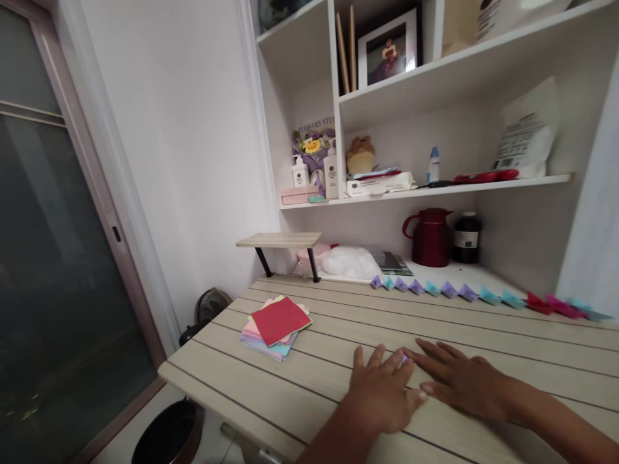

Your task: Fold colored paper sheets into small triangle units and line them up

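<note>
My left hand [380, 390] lies on the slatted table with its fingers spread, pressing down. Beside it my right hand [464, 380] stretches its fingers toward the left hand's fingertips. Between them shows a small bit of purple paper [405, 358]; most of it is hidden under the fingers. Farther left sits a stack of coloured paper squares [268, 348], topped by a red paper sheet [281, 320]. Along the back edge runs a row of folded paper pieces [449, 289] in purple, light blue, red and magenta.
A small raised shelf [280, 240] stands at the table's back left. Behind the table are a white plastic bag [351, 261], a dark red jug [430, 238] and a dark bottle [467, 238]. White shelving [454, 196] rises above. A black pan [167, 435] is below the table's left edge.
</note>
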Action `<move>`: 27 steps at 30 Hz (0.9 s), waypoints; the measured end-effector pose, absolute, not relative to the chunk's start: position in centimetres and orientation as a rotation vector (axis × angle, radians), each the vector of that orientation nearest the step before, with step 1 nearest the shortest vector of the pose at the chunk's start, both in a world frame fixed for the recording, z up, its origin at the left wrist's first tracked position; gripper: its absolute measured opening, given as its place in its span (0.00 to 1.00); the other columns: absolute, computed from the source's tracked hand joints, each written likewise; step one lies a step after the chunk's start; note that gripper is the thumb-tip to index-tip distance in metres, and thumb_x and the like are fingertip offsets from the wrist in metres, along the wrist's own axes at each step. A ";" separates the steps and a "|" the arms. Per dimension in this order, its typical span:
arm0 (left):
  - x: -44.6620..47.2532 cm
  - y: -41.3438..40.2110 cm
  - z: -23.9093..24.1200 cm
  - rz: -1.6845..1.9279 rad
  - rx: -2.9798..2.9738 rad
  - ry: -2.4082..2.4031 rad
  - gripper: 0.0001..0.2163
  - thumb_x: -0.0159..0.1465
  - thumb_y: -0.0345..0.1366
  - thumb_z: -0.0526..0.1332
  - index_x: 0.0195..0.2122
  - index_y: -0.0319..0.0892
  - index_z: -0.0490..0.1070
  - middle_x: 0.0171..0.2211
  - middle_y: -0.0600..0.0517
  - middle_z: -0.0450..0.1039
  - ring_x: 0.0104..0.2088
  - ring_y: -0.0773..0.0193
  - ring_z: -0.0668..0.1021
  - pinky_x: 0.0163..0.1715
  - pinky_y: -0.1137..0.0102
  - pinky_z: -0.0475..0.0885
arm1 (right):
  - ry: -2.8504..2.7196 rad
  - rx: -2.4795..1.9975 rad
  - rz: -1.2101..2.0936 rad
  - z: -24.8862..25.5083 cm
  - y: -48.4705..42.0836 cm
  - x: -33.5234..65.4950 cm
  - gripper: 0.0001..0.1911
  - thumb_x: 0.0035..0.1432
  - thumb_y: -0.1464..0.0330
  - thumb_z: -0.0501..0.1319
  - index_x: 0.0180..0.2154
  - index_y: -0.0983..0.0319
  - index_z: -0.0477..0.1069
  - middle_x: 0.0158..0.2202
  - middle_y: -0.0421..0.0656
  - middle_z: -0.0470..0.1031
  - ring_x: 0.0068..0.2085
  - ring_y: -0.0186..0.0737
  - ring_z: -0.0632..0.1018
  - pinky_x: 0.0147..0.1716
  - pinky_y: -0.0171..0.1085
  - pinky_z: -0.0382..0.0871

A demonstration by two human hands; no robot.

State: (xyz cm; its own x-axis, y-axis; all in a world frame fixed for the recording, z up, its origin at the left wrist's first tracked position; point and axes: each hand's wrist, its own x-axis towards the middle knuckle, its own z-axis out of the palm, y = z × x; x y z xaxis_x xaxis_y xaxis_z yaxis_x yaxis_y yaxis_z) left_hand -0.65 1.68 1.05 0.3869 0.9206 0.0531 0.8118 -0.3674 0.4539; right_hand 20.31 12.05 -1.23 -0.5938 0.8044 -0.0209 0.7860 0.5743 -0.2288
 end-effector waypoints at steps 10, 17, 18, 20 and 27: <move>-0.4 2.1 0.6 0.464 2.300 1.547 0.29 0.66 0.53 0.39 0.67 0.52 0.46 0.68 0.56 0.44 0.68 0.52 0.42 0.61 0.43 0.31 | -2.700 -1.357 0.339 -1.8 12.1 20.7 0.32 0.56 0.41 0.49 0.61 0.36 0.52 0.68 0.34 0.47 0.67 0.61 0.48 0.58 0.67 0.49; -0.4 2.7 0.6 0.404 2.292 1.537 0.29 0.66 0.52 0.40 0.67 0.51 0.46 0.68 0.55 0.43 0.68 0.50 0.42 0.61 0.42 0.31 | -2.683 -1.375 0.360 -2.1 12.4 21.0 0.33 0.55 0.41 0.51 0.61 0.36 0.52 0.67 0.32 0.47 0.67 0.60 0.48 0.59 0.65 0.49; -0.5 2.8 0.7 0.395 2.287 1.531 0.29 0.66 0.52 0.41 0.67 0.51 0.45 0.68 0.55 0.43 0.68 0.50 0.42 0.61 0.41 0.31 | -2.691 -1.376 0.359 -2.1 12.4 21.0 0.33 0.55 0.41 0.50 0.61 0.36 0.51 0.68 0.31 0.47 0.67 0.59 0.48 0.60 0.65 0.49; -0.5 3.2 1.3 0.374 2.285 1.521 0.29 0.65 0.52 0.43 0.67 0.51 0.46 0.68 0.55 0.43 0.68 0.48 0.43 0.60 0.41 0.33 | -2.696 -1.368 0.347 -2.3 12.5 21.0 0.33 0.55 0.41 0.50 0.61 0.36 0.51 0.68 0.31 0.47 0.67 0.59 0.48 0.60 0.65 0.49; 0.7 7.1 3.2 0.761 1.900 1.894 0.20 0.63 0.48 0.50 0.35 0.44 0.79 0.39 0.45 0.80 0.44 0.51 0.77 0.46 0.60 0.68 | -2.663 -1.360 0.315 -1.2 11.9 20.7 0.30 0.58 0.44 0.49 0.61 0.38 0.56 0.67 0.35 0.52 0.66 0.60 0.53 0.59 0.64 0.50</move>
State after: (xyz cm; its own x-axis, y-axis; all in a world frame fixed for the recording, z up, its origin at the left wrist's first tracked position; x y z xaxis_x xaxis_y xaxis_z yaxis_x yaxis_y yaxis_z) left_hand 0.69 7.08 3.16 -0.0386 0.9913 0.1258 0.8026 -0.0442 0.5949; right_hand 20.74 11.90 -1.18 -0.5835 0.8117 0.0246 0.7835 0.5707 -0.2458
